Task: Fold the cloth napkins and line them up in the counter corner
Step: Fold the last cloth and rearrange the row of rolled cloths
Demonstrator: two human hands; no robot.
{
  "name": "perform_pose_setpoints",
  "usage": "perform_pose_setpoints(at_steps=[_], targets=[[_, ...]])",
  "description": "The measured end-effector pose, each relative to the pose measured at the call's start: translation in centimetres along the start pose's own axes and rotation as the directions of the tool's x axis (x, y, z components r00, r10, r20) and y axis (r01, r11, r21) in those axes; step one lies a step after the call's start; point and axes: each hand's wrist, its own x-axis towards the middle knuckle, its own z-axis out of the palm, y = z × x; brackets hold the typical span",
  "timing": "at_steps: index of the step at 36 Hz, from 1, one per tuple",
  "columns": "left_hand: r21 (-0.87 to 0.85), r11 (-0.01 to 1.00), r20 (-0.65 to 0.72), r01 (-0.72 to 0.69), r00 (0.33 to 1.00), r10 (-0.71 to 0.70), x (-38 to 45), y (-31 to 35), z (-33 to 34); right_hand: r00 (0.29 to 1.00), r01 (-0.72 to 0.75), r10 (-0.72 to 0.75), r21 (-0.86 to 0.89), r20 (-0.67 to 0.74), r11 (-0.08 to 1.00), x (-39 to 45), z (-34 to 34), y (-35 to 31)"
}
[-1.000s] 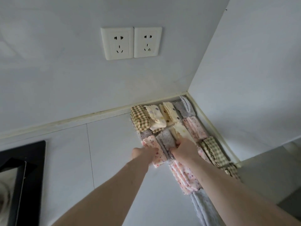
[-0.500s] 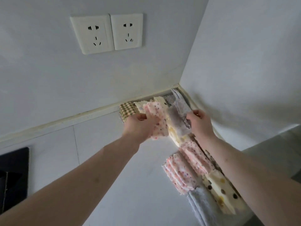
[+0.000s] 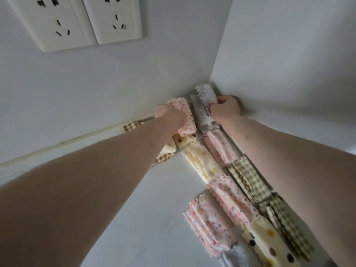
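Napkins: folded cloth napkins (image 3: 233,195) line the counter's (image 3: 158,218) right edge, running back into its far right corner.
Writing: none readable; two white wall sockets (image 3: 77,20) at upper left.
Left hand (image 3: 169,117): fingers curled round a pink dotted napkin (image 3: 184,116), now nearer the corner than half a second ago.
Right hand (image 3: 225,109): fingers clamped on a grey napkin (image 3: 205,102), now pushed into the far right corner.

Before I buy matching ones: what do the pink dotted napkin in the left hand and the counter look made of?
Pink dotted napkin: looks like thin woven cotton, matte, soft folds, zigzag-cut edges. Counter: smooth pale slab, faint sheen; stone or laminate, cannot tell.
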Motion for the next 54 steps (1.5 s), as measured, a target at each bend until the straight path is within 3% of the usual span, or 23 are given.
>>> perform_pose_setpoints(at_steps=[3, 4, 6, 10, 13, 16, 23, 26, 29, 31, 35, 40, 43, 46, 50, 54], targets=[[0.000, 0.999, -0.016, 0.033, 0.999, -0.033, 1.4, 0.4, 0.0, 0.999, 0.000, 0.003, -0.065, 0.046, 0.998, 0.2, 0.7, 0.0], [-0.140, 0.981, -0.014, 0.133, 0.991, -0.136, 1.8, 0.5, 0.1, 0.998, 0.009, -0.004, -0.099, 0.056, 0.995, 0.2, 0.9, 0.2], [-0.283, 0.948, -0.084, 0.144, 0.981, -0.174, 1.8, 0.5, 0.4, 0.998, 0.031, -0.022, -0.156, 0.063, 0.987, 0.4, 1.3, 1.0], [-0.321, 0.924, -0.065, 0.209, 0.968, -0.241, 2.4, 0.5, 1.3, 0.992, 0.073, -0.045, -0.256, 0.114, 0.964, 0.2, 1.9, 2.1], [-0.255, 0.943, -0.065, 0.215, 0.969, -0.239, 2.0, 0.8, 0.9, 0.987, 0.120, -0.082, -0.300, 0.137, 0.946, 0.0, 1.6, 2.0], [-0.271, 0.946, -0.077, 0.179, 0.975, -0.207, 0.5, 1.2, -0.1, 0.980, 0.194, -0.174, -0.285, 0.096, 0.939, -0.2, 1.0, 1.8], [-0.174, 0.976, -0.237, -0.130, 0.968, 0.087, -5.5, 0.4, 0.3, 0.962, 0.268, -0.272, -0.209, 0.007, 0.941, -4.0, -2.4, 2.7], [-0.206, 0.960, -0.171, -0.190, 0.973, 0.155, -8.8, -0.1, 2.6, 0.975, 0.221, -0.224, -0.247, 0.017, 0.943, -5.4, -3.4, 4.7], [-0.380, 0.925, 0.050, 0.017, 0.999, 0.002, -10.6, -0.3, 5.4, 0.983, 0.180, -0.155, -0.385, 0.095, 0.905, -6.4, -4.0, 6.5], [-0.484, 0.850, 0.170, 0.206, 0.976, -0.139, -10.5, -0.4, 7.1, 0.988, 0.139, -0.095, -0.418, 0.124, 0.898, -6.9, -4.4, 7.2], [-0.568, 0.726, 0.236, 0.388, 0.922, -0.308, -9.7, 0.1, 8.9, 0.991, 0.081, -0.024, -0.461, 0.129, 0.884, -7.6, -4.6, 8.2], [-0.659, 0.600, 0.235, 0.455, 0.881, -0.410, -8.3, 0.7, 9.5, 0.989, 0.026, 0.033, -0.400, 0.141, 0.916, -8.1, -4.5, 8.1], [-0.722, 0.521, 0.285, 0.455, 0.882, -0.374, -8.3, 0.8, 8.8, 0.982, -0.016, 0.078, -0.341, 0.170, 0.940, -8.1, -4.7, 7.8], [-0.710, 0.570, 0.273, 0.413, 0.908, -0.317, -9.3, 0.5, 8.2, 0.976, -0.042, 0.100, -0.280, 0.194, 0.959, -8.1, -5.2, 7.5], [-0.745, 0.626, 0.125, 0.231, 0.970, -0.209, -11.9, -0.3, 6.1, 0.958, -0.040, 0.061, -0.080, 0.281, 0.996, -8.7, -6.2, 6.4], [-0.765, 0.638, -0.020, 0.090, 0.987, -0.162, -14.0, -3.1, 2.4, 0.953, -0.043, -0.009, 0.164, 0.303, 0.986, -9.4, -6.3, 4.2]])
